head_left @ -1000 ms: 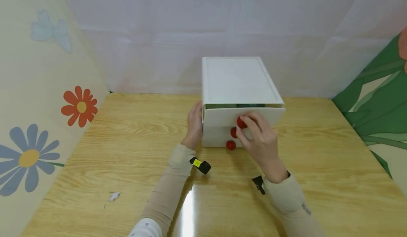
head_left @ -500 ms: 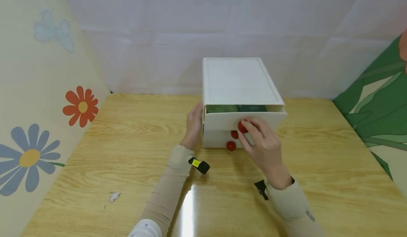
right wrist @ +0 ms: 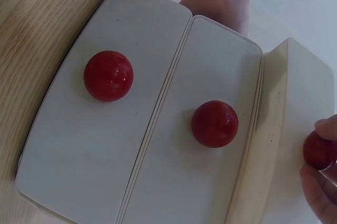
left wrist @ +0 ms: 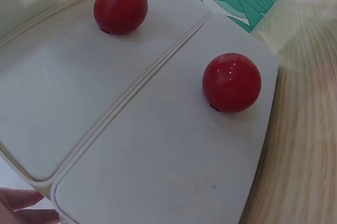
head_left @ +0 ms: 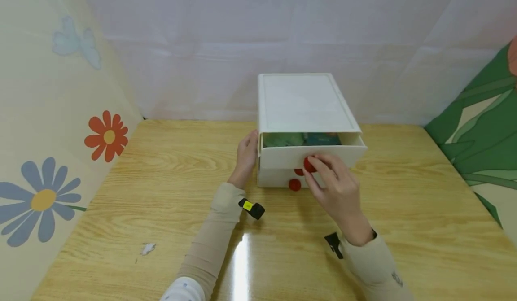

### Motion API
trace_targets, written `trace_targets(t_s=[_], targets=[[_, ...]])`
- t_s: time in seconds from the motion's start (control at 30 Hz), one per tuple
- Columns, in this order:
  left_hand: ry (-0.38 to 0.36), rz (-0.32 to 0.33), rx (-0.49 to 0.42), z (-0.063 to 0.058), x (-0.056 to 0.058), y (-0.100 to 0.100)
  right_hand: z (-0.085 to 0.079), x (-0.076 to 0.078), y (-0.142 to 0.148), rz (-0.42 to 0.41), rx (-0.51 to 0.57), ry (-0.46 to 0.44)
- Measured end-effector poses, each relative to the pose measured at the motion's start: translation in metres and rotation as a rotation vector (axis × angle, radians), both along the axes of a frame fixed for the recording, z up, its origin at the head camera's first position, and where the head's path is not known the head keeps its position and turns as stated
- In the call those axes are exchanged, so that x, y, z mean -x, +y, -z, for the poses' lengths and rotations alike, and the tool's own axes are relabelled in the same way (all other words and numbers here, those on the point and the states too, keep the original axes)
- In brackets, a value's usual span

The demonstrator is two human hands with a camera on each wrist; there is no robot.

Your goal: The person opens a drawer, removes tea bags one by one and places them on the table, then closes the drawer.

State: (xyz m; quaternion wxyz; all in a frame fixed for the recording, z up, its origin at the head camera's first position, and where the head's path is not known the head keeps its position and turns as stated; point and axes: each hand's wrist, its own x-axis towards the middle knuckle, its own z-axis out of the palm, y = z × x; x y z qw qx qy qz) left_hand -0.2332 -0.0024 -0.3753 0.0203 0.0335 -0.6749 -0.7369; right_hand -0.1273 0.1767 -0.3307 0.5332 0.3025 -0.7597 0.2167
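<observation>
A small white drawer cabinet (head_left: 300, 103) with three drawers stands on the table, each drawer front bearing a round red knob. Its top drawer (head_left: 282, 156) is pulled partway out, and something green (head_left: 284, 139) and a dark teal item (head_left: 322, 139) show inside; their kind is unclear. My right hand (head_left: 337, 189) pinches the top drawer's red knob (right wrist: 318, 151) between thumb and fingers. Against the cabinet's left side rests my left hand (head_left: 245, 157), its fingers partly hidden. The middle knob (right wrist: 214, 124) and bottom knob (right wrist: 108, 75) are untouched on their shut drawers.
The wooden table (head_left: 181, 180) has a chipped pale patch (head_left: 148, 248) at the left front. A white cloth backdrop (head_left: 194, 58) hangs behind the cabinet. Flower-painted panels stand at the left (head_left: 24, 126) and right (head_left: 480, 126).
The top drawer has slid further out toward me, with my right hand drawing back on its knob. More of the green and teal contents shows. My left hand stays at the cabinet's side.
</observation>
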Motion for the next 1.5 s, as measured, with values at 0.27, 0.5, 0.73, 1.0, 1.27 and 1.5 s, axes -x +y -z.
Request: trace_targets(t_s=[0.27,0.5,0.73,1.0,1.27,1.5], targets=[[0.024,-0.013,0.017,0.000,0.001,0.000,0.003,-0.002,0.000,-0.010,0.023,0.013],[0.031,-0.010,0.020,0.002,0.002,-0.001,0.005,-0.005,-0.001,-0.014,0.046,0.026],[0.015,-0.023,0.028,0.003,0.003,0.000,0.006,-0.007,-0.003,-0.010,0.070,0.061],[0.035,-0.022,0.033,0.004,0.003,-0.001,0.007,-0.009,-0.004,-0.016,0.086,0.075],[0.024,-0.023,0.048,0.000,0.002,0.000,0.009,-0.010,-0.005,-0.018,0.101,0.065],[0.014,-0.036,0.074,0.004,0.006,0.001,0.009,-0.010,-0.005,-0.020,0.114,0.091]])
